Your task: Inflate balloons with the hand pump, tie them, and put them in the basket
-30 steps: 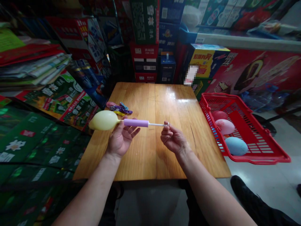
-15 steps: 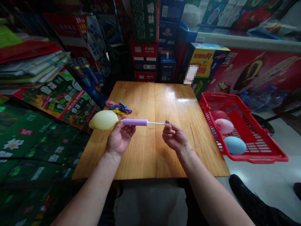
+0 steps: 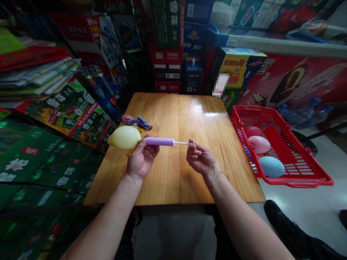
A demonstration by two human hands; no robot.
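Observation:
My left hand (image 3: 141,159) is closed round the nozzle end of a small purple hand pump (image 3: 159,141), where the neck of a pale yellow balloon (image 3: 124,137) sits. The balloon is partly blown up and sticks out to the left. My right hand (image 3: 199,159) pinches the end of the pump's thin white plunger rod (image 3: 183,143), which is drawn out to the right. Both hands hover over the wooden table (image 3: 173,173).
A small heap of limp coloured balloons (image 3: 137,123) lies at the table's left edge. A red plastic basket (image 3: 287,159) at the right holds three blown-up balloons, two pink and one blue. Stacked cartons surround the table. A dark shoe (image 3: 282,224) shows at lower right.
The pump and yellow balloon have shifted slightly to the right, and less of the plunger rod shows between the hands. Both hands keep their grip.

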